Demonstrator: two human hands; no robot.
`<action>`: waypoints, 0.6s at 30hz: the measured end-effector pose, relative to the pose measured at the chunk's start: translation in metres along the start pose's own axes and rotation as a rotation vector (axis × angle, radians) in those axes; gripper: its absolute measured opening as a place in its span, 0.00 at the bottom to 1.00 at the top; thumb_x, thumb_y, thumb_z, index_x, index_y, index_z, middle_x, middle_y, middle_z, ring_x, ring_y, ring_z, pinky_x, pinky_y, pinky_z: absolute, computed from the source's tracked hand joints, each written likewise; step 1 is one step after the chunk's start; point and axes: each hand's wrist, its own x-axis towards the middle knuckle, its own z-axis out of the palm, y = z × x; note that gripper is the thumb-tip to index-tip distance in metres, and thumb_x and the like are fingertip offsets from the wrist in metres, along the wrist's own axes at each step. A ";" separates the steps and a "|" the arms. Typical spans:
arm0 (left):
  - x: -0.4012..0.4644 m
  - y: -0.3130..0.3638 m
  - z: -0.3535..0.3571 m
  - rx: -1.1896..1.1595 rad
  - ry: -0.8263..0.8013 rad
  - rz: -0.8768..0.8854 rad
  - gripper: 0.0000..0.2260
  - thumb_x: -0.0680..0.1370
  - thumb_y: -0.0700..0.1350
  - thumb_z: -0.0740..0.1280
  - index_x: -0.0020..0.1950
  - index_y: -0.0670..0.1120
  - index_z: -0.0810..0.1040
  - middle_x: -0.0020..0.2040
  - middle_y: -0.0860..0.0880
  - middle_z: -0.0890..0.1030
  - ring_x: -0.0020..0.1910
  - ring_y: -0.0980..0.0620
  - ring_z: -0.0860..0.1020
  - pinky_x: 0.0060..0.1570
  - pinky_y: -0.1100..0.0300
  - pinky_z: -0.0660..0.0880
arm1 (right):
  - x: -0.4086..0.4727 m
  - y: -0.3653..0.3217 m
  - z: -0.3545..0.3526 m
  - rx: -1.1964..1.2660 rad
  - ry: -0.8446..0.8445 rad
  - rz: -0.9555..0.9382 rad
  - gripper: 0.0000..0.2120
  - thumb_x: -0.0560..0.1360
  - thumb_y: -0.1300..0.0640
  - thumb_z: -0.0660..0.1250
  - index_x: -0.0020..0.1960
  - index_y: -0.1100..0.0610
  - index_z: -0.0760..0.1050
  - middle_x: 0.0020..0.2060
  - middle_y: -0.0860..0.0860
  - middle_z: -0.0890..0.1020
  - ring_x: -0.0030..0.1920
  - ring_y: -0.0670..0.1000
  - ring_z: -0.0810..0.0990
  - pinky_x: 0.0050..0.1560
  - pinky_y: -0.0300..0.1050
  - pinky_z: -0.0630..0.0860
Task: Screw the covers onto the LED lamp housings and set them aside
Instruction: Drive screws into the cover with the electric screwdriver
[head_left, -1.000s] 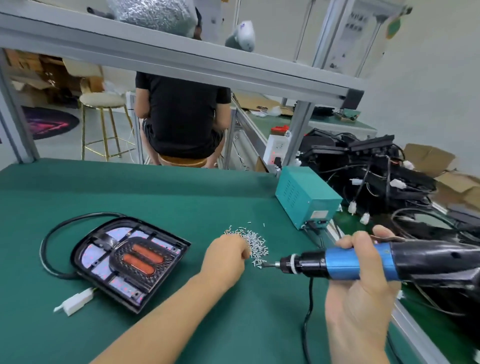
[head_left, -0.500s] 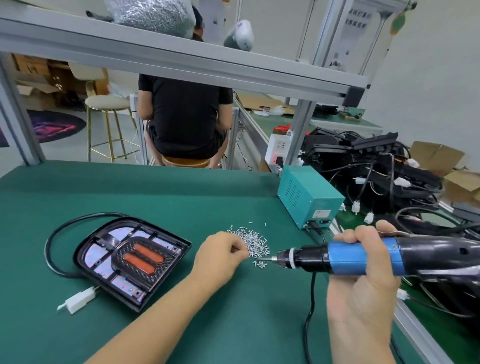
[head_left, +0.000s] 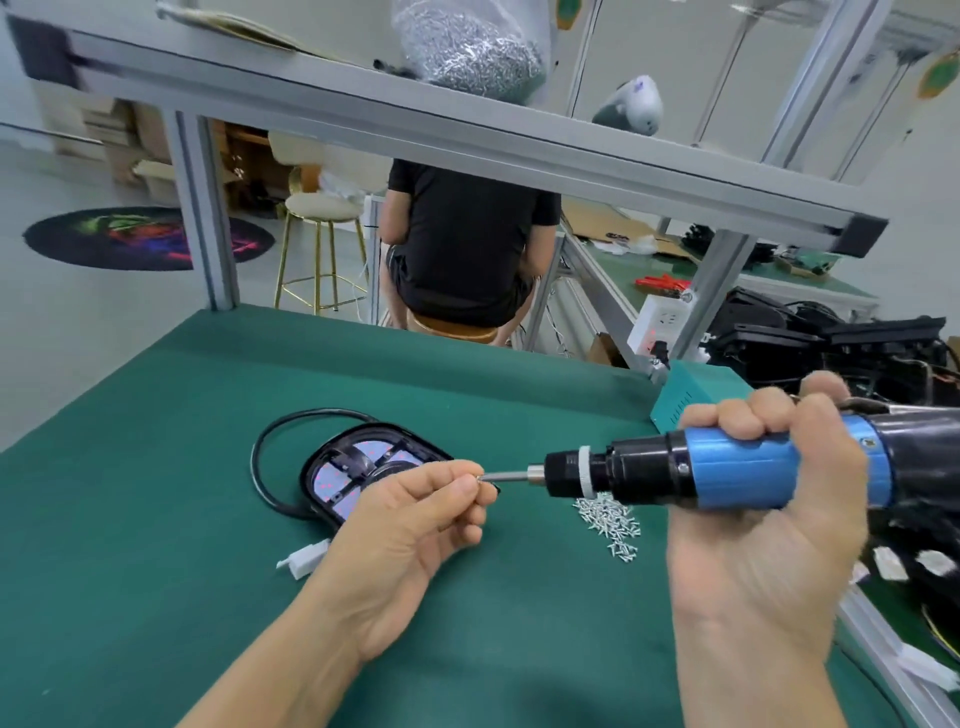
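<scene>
Now, step: a screw (head_left: 480, 478) is being seated on the driver (head_left: 727, 470) bit, mid-frame.
Left hand (head_left: 415, 525): screw pinched at fingertips.
Right hand (head_left: 769, 499): driver gripped.
Housing (head_left: 353, 467): left of centre, on the mat, partly hidden.
Next: bit carried to a cover hole, likely.

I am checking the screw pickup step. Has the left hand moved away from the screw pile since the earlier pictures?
Yes. The left hand has left the screw pile, lifting toward the lamp housing side, and pinches a screw at the screwdriver bit.
</scene>
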 end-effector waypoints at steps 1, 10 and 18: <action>-0.002 0.003 -0.003 -0.015 0.007 0.007 0.05 0.67 0.38 0.67 0.36 0.43 0.84 0.35 0.43 0.81 0.30 0.54 0.76 0.30 0.65 0.76 | -0.002 0.003 0.004 0.001 -0.013 0.001 0.06 0.72 0.59 0.63 0.47 0.49 0.71 0.31 0.43 0.73 0.31 0.42 0.73 0.44 0.38 0.75; -0.009 0.012 -0.022 -0.083 0.027 0.014 0.06 0.68 0.38 0.67 0.37 0.42 0.84 0.35 0.44 0.80 0.30 0.54 0.76 0.31 0.65 0.76 | -0.009 0.020 0.022 -0.032 -0.056 0.021 0.06 0.72 0.59 0.63 0.47 0.49 0.71 0.31 0.43 0.74 0.32 0.42 0.73 0.44 0.39 0.76; -0.008 0.010 -0.029 -0.022 0.067 0.106 0.06 0.66 0.37 0.68 0.37 0.42 0.85 0.34 0.44 0.81 0.29 0.54 0.77 0.31 0.65 0.76 | -0.013 0.029 0.026 -0.081 -0.074 -0.001 0.09 0.72 0.61 0.62 0.49 0.50 0.70 0.30 0.43 0.73 0.32 0.43 0.74 0.45 0.39 0.75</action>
